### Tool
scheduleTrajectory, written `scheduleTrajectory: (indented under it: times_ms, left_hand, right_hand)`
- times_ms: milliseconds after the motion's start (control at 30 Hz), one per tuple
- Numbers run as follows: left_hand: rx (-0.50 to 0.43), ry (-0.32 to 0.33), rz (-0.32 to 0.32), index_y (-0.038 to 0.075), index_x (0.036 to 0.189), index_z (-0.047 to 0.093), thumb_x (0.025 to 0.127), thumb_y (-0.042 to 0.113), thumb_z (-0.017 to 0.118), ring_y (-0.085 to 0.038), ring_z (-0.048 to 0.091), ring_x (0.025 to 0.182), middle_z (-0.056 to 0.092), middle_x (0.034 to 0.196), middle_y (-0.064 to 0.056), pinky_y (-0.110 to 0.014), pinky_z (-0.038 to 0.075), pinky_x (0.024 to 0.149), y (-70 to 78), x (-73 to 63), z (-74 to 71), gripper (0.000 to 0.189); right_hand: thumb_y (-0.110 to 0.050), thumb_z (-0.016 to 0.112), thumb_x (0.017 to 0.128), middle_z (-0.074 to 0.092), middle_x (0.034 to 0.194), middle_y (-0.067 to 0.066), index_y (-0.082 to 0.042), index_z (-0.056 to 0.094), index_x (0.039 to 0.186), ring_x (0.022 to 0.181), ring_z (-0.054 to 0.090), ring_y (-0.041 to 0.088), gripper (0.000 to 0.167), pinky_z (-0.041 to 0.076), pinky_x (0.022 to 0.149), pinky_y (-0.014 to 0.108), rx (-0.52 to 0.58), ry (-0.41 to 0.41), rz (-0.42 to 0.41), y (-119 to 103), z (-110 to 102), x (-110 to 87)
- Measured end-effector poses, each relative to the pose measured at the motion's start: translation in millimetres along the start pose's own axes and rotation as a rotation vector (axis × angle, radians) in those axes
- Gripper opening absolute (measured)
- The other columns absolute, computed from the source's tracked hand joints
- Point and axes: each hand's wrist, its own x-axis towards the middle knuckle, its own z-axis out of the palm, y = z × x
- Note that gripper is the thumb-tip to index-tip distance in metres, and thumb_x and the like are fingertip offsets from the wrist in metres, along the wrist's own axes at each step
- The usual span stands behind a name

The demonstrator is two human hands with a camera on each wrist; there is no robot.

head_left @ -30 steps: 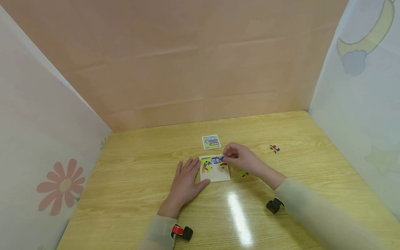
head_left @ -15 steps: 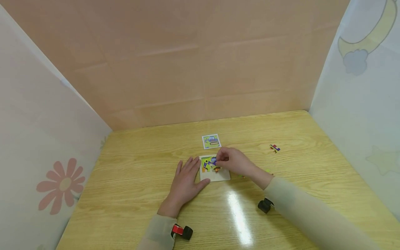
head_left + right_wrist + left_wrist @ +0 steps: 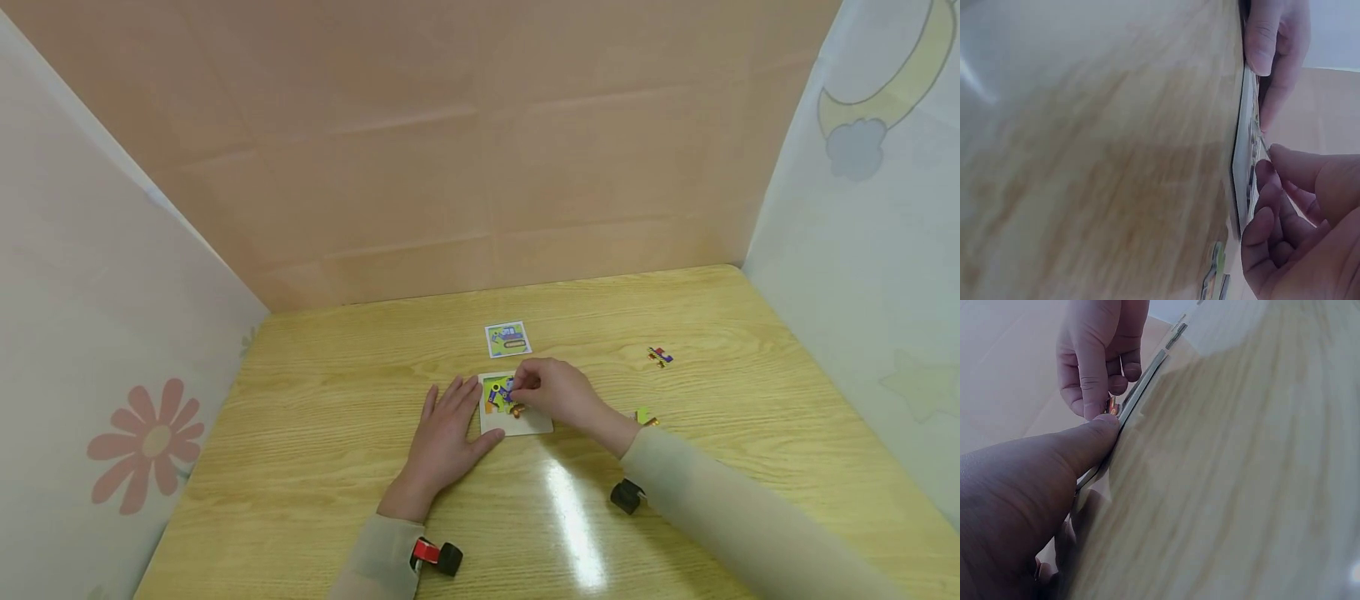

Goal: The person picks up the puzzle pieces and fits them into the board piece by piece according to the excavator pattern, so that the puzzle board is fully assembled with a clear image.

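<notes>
My left hand [image 3: 442,437] lies flat along the left side of a small wooden puzzle board [image 3: 525,425], fingers straight and thumb on its lower left corner. Several colourful pieces, such as the green and orange one [image 3: 492,392], sit in the board's upper part. Over the middle of the board, my right hand [image 3: 558,392] pinches a jigsaw piece [image 3: 516,410] with blue and orange print between thumb and fingertips. In the right wrist view that piece [image 3: 1264,147] appears edge-on and tilted. The right hand hides the board's upper right part.
A picture card [image 3: 507,339] showing an excavator lies behind the board. One loose piece [image 3: 660,357] rests at the right, and a green and orange piece [image 3: 645,417] shows beside the right wrist. Fabric walls surround the table [image 3: 337,400] on three sides.
My right hand has moved left across the board with the pinched piece, from the upper right toward the middle. Its forearm now uncovers a green and orange piece. The left hand stays still.
</notes>
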Motion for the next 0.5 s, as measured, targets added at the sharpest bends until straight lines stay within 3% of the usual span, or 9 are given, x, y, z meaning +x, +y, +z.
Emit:
scheduleTrajectory:
  times_ms: [200,500]
  left_hand:
    - [0.001,-0.004,-0.003,0.005,0.168,0.046,0.105,0.059,0.07,-0.03,0.027,0.167,0.04,0.176,-0.007,-0.055,0.003,0.137,0.7,0.3,-0.9,0.086]
    - [-0.011,0.006,0.001,0.004,0.167,0.047,0.105,0.058,0.071,-0.031,0.027,0.166,0.041,0.175,-0.008,-0.056,0.003,0.137,1.2,-0.9,-0.8,0.086]
  right_hand:
    - [-0.021,0.083,0.101,0.069,0.08,-0.009,-0.018,0.075,0.093,0.072,0.06,0.011,0.011,0.049,0.066,0.032,-0.076,0.009,0.01,-0.3,2.2,0.7]
    - [-0.021,0.084,0.1,0.069,0.08,-0.01,-0.02,0.074,0.089,0.073,0.061,0.01,0.015,0.05,0.068,0.032,-0.14,0.009,0.022,-0.2,6.8,4.8]
